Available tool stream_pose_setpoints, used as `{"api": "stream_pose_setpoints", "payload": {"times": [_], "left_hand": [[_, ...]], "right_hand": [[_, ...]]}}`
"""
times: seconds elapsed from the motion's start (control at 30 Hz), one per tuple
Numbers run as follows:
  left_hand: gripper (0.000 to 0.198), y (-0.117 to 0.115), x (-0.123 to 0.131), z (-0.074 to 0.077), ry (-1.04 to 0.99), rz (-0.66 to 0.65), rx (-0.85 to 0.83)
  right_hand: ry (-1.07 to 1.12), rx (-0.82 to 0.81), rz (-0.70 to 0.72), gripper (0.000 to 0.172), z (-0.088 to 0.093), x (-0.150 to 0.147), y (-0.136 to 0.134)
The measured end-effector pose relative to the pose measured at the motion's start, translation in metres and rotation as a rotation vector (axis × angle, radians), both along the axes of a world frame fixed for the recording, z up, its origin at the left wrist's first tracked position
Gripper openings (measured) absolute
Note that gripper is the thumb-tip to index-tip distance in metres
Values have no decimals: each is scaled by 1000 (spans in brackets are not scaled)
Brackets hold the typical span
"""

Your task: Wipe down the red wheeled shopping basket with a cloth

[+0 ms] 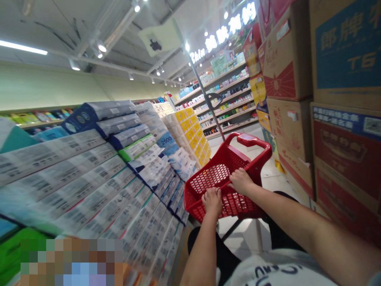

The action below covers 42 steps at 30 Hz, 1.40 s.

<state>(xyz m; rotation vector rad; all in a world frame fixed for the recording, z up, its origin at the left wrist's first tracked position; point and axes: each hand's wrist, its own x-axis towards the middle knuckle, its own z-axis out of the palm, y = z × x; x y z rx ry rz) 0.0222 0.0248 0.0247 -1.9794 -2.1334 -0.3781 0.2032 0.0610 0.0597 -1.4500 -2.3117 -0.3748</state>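
A red plastic shopping basket (pixel 253 159) on a wheeled frame stands in front of me in a store aisle, and nothing shows inside it. My left hand (pixel 212 200) is closed over the basket's near rim. My right hand (pixel 240 180) grips the same rim just to the right of it. Both forearms reach forward from the bottom of the view.
Stacked packs of tissue paper (pixel 98 186) fill the display on my left, with yellow boxes (pixel 193 127) beyond. Tall piles of cardboard cartons (pixel 327 119) line the right side. A metal pole (pixel 208 107) and product shelves (pixel 226 103) stand ahead; the tiled floor (pixel 268 174) runs between.
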Motion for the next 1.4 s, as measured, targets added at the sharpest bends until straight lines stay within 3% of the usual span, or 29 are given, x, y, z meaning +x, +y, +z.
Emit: {"api": "stream_pose_setpoints", "payload": {"times": [0.2, 0.37, 0.5, 0.63, 0.77, 0.87, 1.0, 1.2, 1.4], "left_hand": [[34, -4, 2, -9, -14, -23, 88], [38, -5, 22, 6, -78, 65, 8], [40, -1, 38, 15, -103, -54, -26], [36, 1, 18, 9, -87, -174, -21], [34, 3, -2, 4, -77, -30, -20], [32, 4, 8, 7, -76, 17, -31], [34, 3, 22, 13, -50, -124, -25], [38, 4, 20, 17, -65, -75, -57], [36, 6, 22, 17, -56, -184, -65]], "right_hand": [[-13, -11, 5, 33, 3, 3, -3], [-12, -15, -2, 33, 4, 2, -5], [-14, -9, -5, 31, 2, 1, -2], [-14, 2, -4, 33, 0, 1, 0], [-25, 3, -3, 33, 0, -1, 0], [-30, -10, -12, 33, 2, -3, -1], [-27, -12, -20, 34, 2, -3, -1], [-18, 13, -12, 35, -3, -2, 2], [-12, 22, -14, 35, -5, -3, 3]]}}
